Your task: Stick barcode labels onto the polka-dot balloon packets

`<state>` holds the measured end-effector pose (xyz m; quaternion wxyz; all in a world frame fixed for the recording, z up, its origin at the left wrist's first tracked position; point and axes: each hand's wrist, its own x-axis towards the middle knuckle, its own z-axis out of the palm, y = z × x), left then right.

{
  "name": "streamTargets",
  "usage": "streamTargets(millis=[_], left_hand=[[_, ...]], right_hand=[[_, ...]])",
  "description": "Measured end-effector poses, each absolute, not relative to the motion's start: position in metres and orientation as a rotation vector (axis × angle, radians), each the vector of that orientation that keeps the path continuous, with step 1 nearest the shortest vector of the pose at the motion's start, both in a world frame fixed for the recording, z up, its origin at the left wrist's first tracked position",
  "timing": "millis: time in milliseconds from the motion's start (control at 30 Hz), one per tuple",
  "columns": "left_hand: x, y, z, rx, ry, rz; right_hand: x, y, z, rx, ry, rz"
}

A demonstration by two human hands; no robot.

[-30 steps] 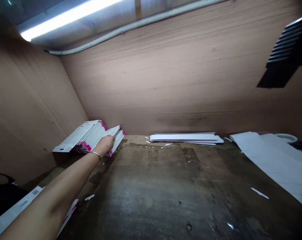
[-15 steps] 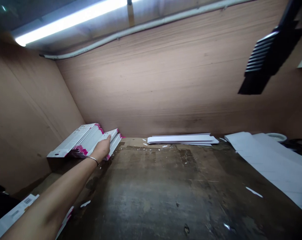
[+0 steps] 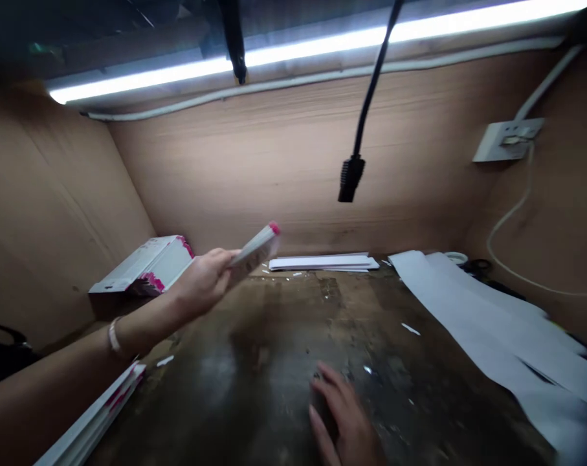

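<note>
My left hand [image 3: 203, 279], a bracelet on its wrist, is closed around a small bundle of flat white cartons [image 3: 255, 251] with pink ends. It holds them tilted above the table, their far end up and to the right; motion blurs the printing. Behind my left hand, against the left wall, leans a larger row of similar cartons [image 3: 140, 262]. My right hand [image 3: 344, 421] is low over the table [image 3: 274, 349], fingers apart and nothing in them.
More pink-edged cartons [image 3: 96, 411] lie at lower left, partly under my forearm. White paper strips [image 3: 325, 262] rest along the back wall. Long white sheets [image 3: 468, 323] cover the right side, near a tape roll [image 3: 455, 258]. A black cable connector [image 3: 351, 178] hangs overhead.
My left hand has lifted the bundle from the front of the carton row and carried it rightward. My right hand has come into view at the bottom. The view has shifted right.
</note>
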<state>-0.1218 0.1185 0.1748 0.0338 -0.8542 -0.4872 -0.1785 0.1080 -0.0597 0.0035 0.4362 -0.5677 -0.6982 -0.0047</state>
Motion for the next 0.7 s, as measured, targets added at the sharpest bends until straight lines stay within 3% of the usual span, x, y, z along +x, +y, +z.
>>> streamTargets(millis=[100, 200, 333, 467, 567, 633, 700], left_hand=[[-0.099, 0.040, 0.160, -3.184, -1.168, -0.749], [-0.086, -0.008, 0.143, -3.563, -0.932, -0.669], [-0.074, -0.025, 0.133, -3.659, -0.766, -0.391], [-0.078, -0.025, 0.130, -3.553, -0.897, -0.394], [-0.095, -0.027, 0.118, -3.472, -1.378, -1.140], [-0.106, -0.030, 0.104, -3.258, -1.546, -1.927], [-0.110, -0.036, 0.087, -3.157, -1.517, -2.440]], right_hand=[[0.117, -0.079, 0.047, -1.382, -1.675, -0.381], [0.120, -0.093, 0.105, -1.397, -1.906, -0.558], [0.112, -0.083, 0.150, -1.517, -2.617, -0.055], [0.104, -0.066, 0.153, -1.584, -2.779, 0.231], [0.112, -0.069, 0.155, -1.578, -2.707, 0.302], [0.122, -0.078, 0.152, -1.504, -2.427, 0.626], [0.127, -0.088, 0.137, -1.312, -1.957, 0.987]])
